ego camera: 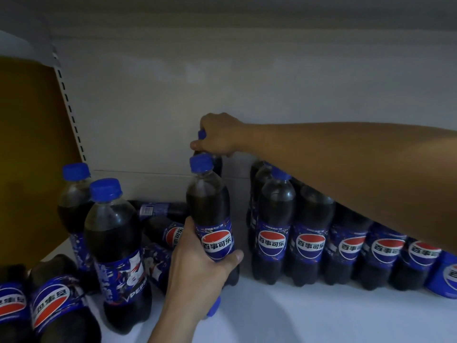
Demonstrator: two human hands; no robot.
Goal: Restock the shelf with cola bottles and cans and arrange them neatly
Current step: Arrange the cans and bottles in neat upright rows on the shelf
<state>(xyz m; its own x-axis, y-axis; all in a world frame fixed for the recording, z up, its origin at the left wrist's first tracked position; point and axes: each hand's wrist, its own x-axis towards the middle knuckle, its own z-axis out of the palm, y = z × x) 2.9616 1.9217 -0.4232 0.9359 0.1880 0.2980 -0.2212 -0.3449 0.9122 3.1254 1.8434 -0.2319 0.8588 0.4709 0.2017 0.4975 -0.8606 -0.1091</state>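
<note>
Gripping the label of an upright cola bottle (210, 219) near centre, fingers and thumb of the left hand (197, 266) curled round it, base down on the white shelf (296, 315). Holding the blue cap and neck of a second bottle (217, 163) in the closed right hand (218, 134), just behind, at twelve o'clock from the first. At three o'clock, across a gap: a tight upright row of bottles (309, 238), ending in a blue can (445, 276) under the right forearm. At nine o'clock: two standing bottles (111, 243), with lying bottles (163, 233) between these and the gripped one. At seven o'clock: more on their sides (57, 300).
</note>
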